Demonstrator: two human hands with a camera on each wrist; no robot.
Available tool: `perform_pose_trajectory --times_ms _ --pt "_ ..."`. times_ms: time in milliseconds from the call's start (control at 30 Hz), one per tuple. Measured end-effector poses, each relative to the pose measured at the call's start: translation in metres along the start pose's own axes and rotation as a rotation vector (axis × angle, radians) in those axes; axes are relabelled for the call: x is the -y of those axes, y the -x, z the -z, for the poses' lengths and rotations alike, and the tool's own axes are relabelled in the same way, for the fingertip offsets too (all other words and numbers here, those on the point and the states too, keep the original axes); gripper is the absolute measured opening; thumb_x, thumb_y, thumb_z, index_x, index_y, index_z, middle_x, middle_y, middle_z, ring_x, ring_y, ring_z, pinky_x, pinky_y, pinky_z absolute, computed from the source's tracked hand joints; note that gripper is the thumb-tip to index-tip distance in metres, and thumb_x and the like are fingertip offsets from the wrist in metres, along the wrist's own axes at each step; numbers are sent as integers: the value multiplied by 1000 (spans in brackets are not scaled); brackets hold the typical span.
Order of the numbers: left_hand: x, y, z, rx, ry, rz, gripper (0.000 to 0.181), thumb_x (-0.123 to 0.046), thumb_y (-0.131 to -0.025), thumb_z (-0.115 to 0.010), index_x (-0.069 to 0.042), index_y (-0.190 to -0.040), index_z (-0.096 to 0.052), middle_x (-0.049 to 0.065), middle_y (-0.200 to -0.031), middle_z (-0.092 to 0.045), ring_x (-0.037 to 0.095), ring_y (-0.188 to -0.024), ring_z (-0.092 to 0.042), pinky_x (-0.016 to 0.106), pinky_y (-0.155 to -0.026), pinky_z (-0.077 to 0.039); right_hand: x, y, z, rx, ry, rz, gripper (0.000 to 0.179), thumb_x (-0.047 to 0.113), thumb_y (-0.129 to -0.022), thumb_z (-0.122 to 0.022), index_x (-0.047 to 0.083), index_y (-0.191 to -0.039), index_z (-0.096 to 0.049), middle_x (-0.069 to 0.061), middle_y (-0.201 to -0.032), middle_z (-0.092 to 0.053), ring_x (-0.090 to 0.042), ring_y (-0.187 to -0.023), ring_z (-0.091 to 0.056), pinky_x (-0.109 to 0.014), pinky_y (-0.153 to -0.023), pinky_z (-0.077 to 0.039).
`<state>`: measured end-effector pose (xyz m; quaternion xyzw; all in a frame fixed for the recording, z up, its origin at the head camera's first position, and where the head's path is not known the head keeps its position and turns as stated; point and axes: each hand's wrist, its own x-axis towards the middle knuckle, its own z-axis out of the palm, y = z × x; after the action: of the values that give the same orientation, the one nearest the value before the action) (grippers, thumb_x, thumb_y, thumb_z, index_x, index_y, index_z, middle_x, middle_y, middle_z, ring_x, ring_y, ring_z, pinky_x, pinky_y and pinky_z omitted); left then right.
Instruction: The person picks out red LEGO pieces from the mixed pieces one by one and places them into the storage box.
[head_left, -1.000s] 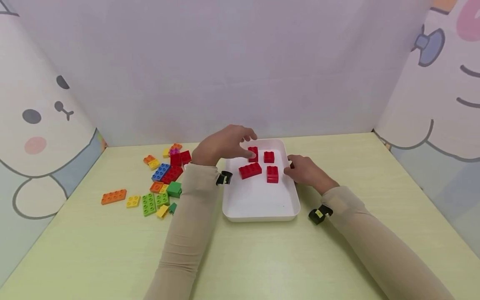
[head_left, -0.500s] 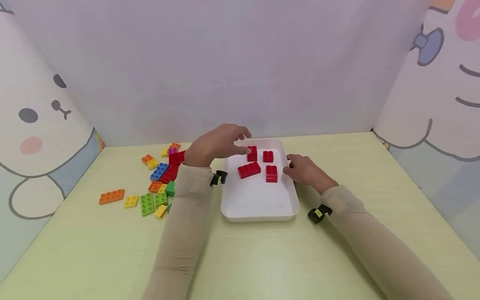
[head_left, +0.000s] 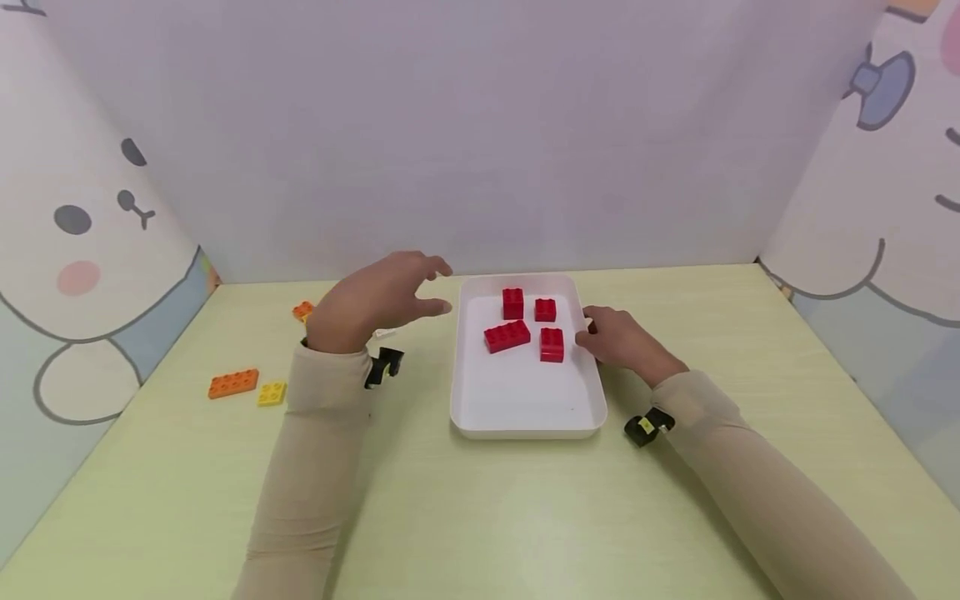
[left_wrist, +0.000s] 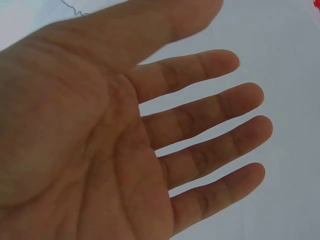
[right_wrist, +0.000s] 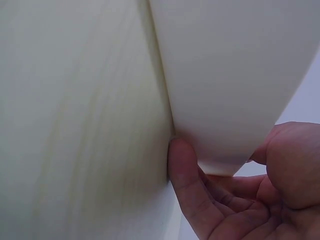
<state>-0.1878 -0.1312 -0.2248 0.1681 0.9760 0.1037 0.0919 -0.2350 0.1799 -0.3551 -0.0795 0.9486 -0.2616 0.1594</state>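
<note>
My left hand [head_left: 371, 300], empty with fingers extended, has withdrawn past the left edge of the tray [head_left: 517, 404]. My right hand [head_left: 622, 340] grips its right edge. Four red bricks [head_left: 507, 337] remain toward its far edge, unobstructed.

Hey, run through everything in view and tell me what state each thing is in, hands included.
Tray: flat on the table, holding four bricks.
Four red bricks: in the tray, not held.
Left hand: open, holding nothing.
Right hand: gripping the tray's side.
Long orange brick: on the table, studs up.
Yellow brick: on the table, studs up.
Small orange brick: partly hidden.
</note>
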Motion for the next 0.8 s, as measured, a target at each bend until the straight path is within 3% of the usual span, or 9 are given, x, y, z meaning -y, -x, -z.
perform_pose_trajectory --times_ms 200,400,567,800 --pt "15 12 3 -3 17 6 52 -29 -98 -69 -15 -145 -53 8 -136 -56 26 -124 -52 46 -102 -46 -2 0 1 -5 13 -1 57 19 -102 -51 -7 -150 -34 -29 -131 -56 -35 -101 -60 -46 -87 -54" --pt "20 17 5 -6 20 -1 51 -27 -98 -69 -13 -144 -53 10 -136 -57 28 -123 -52 49 -103 -46 -3 -2 -2 -7 6 22 57 20 -102 -50 -8 -149 -35 -29 -128 -57 -34 -100 -60 -45 -87 -54" --pt "20 19 5 -24 30 -49 52 -28 -96 -71 -13 -143 -54 9 -134 -58 27 -122 -53 47 -103 -45 -3 -2 -3 0 -4 26 56 20 -102 -51 -8 -148 -37 -27 -125 -59 -32 -96 -61 -43 -84 -54" --pt "20 21 5 -112 25 -136 47 -26 -95 -74 -12 -137 -59 7 -129 -62 25 -121 -55 45 -101 -47 -3 -2 -2 -2 5 11 58 20 -102 -50 -7 -151 -34 -29 -130 -56 -34 -101 -60 -45 -87 -54"
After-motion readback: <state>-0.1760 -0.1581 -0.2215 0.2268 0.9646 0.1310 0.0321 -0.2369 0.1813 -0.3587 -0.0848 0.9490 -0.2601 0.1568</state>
